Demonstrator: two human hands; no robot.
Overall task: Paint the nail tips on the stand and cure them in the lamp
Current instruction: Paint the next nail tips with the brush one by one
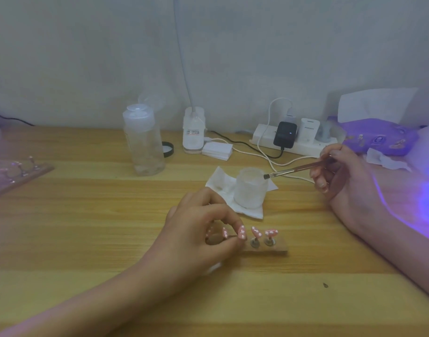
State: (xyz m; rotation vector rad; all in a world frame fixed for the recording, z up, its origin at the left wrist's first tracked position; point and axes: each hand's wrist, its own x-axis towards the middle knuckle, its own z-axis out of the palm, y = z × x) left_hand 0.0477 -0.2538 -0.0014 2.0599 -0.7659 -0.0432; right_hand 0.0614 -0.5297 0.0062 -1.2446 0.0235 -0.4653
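A small wooden stand (279, 246) lies on the table in front of me, carrying several pink nail tips with white dots (256, 231) on metal pegs. My left hand (196, 229) covers the stand's left end, its curled fingers pinching one of the pegged tips. My right hand (342, 171) grips a thin brush (293, 170) whose dark bristle end hovers at the rim of a frosted jar (250, 188). The jar stands on a white tissue. Purple light from the curing lamp (427, 190) glows at the right edge.
A clear plastic bottle (143, 142), a black cap (168, 149), a white lamp base (194, 132) and a stack of pads (217, 150) stand at the back. A power strip (262, 138) with chargers and cables sits behind the jar. Another wooden stand (21, 171) lies far left; a purple pack (378, 137) far right.
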